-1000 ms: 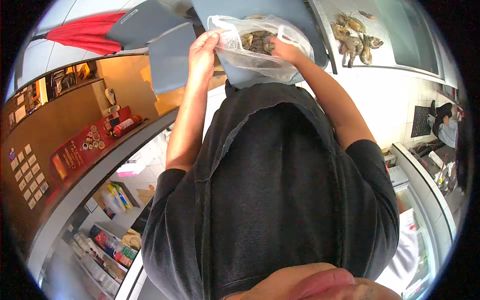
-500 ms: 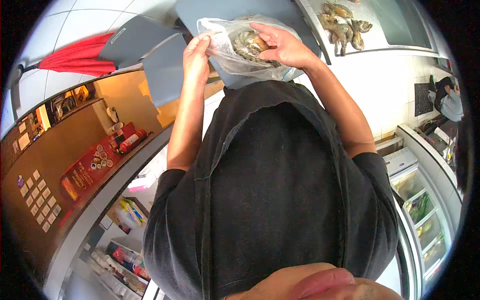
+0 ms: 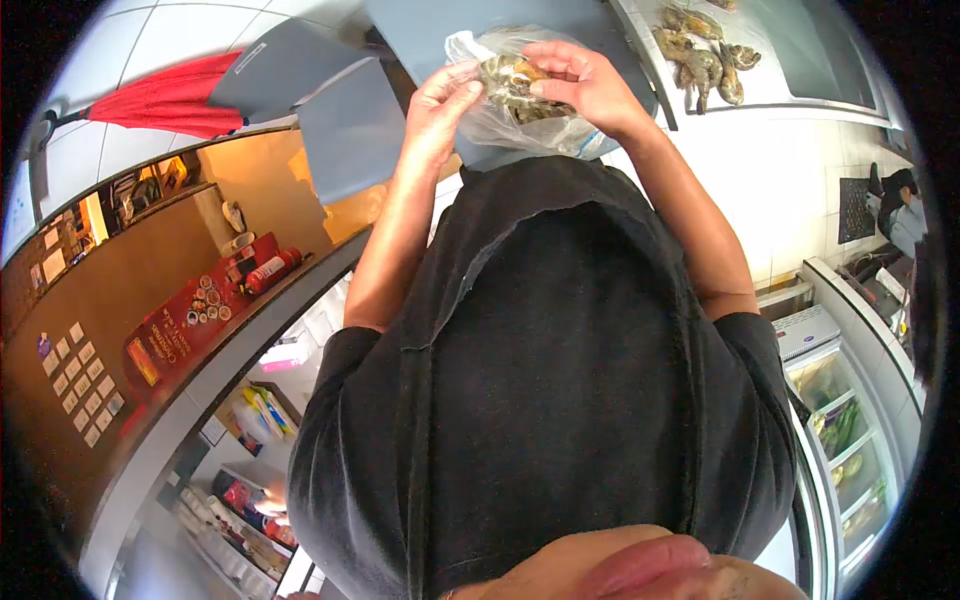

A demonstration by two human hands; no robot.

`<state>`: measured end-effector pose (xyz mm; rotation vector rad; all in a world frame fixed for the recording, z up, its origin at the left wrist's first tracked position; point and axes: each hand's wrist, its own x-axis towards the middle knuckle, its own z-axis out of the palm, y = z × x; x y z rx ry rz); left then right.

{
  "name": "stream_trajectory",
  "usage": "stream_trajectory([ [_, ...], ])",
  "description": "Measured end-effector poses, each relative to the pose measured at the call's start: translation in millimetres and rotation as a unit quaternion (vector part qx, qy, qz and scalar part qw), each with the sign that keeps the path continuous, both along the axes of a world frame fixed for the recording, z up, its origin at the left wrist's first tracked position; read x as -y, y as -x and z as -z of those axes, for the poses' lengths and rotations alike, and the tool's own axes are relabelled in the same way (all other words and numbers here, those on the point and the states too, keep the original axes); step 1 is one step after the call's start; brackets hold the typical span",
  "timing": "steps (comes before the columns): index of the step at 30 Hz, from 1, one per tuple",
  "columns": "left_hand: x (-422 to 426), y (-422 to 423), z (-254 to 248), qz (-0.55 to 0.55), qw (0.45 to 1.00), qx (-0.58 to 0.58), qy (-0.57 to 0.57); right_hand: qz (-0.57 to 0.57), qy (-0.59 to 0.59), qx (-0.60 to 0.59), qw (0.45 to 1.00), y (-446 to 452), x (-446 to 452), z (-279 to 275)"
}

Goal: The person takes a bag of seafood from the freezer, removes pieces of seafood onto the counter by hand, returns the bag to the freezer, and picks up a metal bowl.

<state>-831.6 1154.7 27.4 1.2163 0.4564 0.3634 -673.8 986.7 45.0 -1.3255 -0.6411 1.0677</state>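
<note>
A clear plastic bag (image 3: 480,128) rests on the grey-blue surface at the top centre, its mouth spread. Brownish, mottled shellfish-like pieces (image 3: 522,108) lie in its opening. My left hand (image 3: 445,100) pinches the bag's left edge between thumb and fingers. On the other side, my right hand (image 3: 580,85) has its fingers spread around the top of the pieces, thumb apart from the fingers; whether it bears any weight is not visible. Several similar brown pieces (image 3: 705,70) lie on the light counter to the right.
The grey-blue surface (image 3: 400,20) holds the bag. Further left are a grey chair (image 3: 345,125) and a folded red umbrella (image 3: 165,95). A glass-doored fridge (image 3: 845,440) stands at the lower right. Another person (image 3: 905,215) is at the far right edge.
My right hand has come up out of the bag and its fingers have spread over the pieces. My left hand has moved inward with the bag's edge, and the bag's mouth has narrowed.
</note>
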Motion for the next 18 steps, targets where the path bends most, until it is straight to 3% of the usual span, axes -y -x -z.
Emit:
stream_trajectory([
  [1, 1, -1, 4, -0.003, 1.0, -0.006, 0.012, 0.0, 0.013, -0.011, 1.0, 0, -1, 3],
  [4, 7, -2, 7, -0.011, 0.999, -0.021, 0.032, 0.027, -0.028, -0.271, 0.962, 5, -3, 12],
  [8, 10, -1, 10, -0.02, 0.998, -0.04, 0.036, -0.007, -0.066, -0.322, 0.944, -1, 4, 14],
  [14, 18, -4, 13, -0.044, 0.997, -0.044, 0.036, -0.107, -0.015, -0.259, 0.96, -3, 17, 14],
  [18, 12, 0, 9, -0.081, 0.995, -0.052, 0.039, 0.043, -0.026, -0.155, 0.987, -41, 49, 1],
])
